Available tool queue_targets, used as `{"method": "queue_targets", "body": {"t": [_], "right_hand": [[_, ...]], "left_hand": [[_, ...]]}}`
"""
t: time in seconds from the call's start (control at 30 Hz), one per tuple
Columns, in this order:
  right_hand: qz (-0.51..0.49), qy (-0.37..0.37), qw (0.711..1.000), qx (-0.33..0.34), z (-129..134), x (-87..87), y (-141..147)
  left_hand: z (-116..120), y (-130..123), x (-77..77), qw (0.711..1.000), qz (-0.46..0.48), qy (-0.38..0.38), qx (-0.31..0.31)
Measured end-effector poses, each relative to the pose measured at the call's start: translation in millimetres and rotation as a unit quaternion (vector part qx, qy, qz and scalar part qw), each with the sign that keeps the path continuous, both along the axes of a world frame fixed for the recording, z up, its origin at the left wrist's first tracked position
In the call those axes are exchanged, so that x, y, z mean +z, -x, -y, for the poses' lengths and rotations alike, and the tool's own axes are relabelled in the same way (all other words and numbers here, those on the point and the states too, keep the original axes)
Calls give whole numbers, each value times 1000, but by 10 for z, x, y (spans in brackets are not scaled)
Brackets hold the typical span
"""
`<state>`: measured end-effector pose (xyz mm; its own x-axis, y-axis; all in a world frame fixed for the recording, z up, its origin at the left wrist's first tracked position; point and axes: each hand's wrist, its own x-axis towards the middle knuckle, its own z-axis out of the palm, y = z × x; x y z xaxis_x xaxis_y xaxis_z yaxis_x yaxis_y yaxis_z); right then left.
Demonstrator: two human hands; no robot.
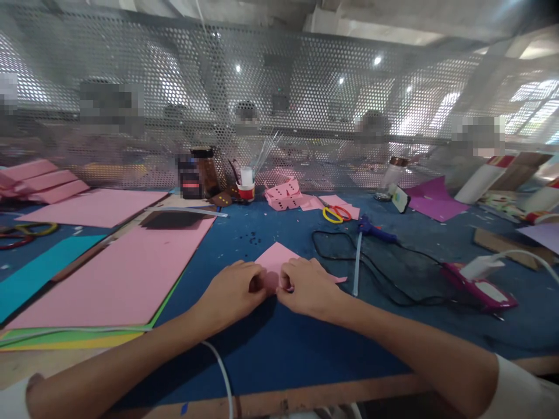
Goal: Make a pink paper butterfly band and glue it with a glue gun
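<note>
A piece of pink paper lies at the middle of the blue table, one corner pointing away from me. My left hand pinches its near left edge with curled fingers. Close beside it, my right hand grips the near right edge, thumb and fingers pressed together. Part of the paper is hidden under both hands, and a narrow pink strip sticks out past the right hand. The near edge seems rolled or folded between the fingertips, though the fingers cover most of it.
Stacked pink sheets lie left. Scissors, a blue glue gun with a glue stick, and a pink power strip with black cord lie right. A paper cup and bottle stand behind, before a perforated metal screen.
</note>
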<state>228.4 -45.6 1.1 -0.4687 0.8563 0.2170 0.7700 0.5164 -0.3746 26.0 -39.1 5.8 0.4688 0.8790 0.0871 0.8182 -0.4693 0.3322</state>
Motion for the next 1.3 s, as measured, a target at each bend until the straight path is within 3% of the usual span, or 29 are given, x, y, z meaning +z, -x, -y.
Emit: {"method": "queue_targets", "body": {"t": [0.4,0.7,1.3], "right_hand": [[-2,-4,1000,-9,-12,-30,12],[-11,37,999,19,-8,63,-70],[-34,47,997,47,-88,7,-147]], "left_hand": [[26,-42,-30,999,4,-33,20],[5,2,-28,1000,10,-18,13],[-40,59,-58,1000,16,-5,-10]]}}
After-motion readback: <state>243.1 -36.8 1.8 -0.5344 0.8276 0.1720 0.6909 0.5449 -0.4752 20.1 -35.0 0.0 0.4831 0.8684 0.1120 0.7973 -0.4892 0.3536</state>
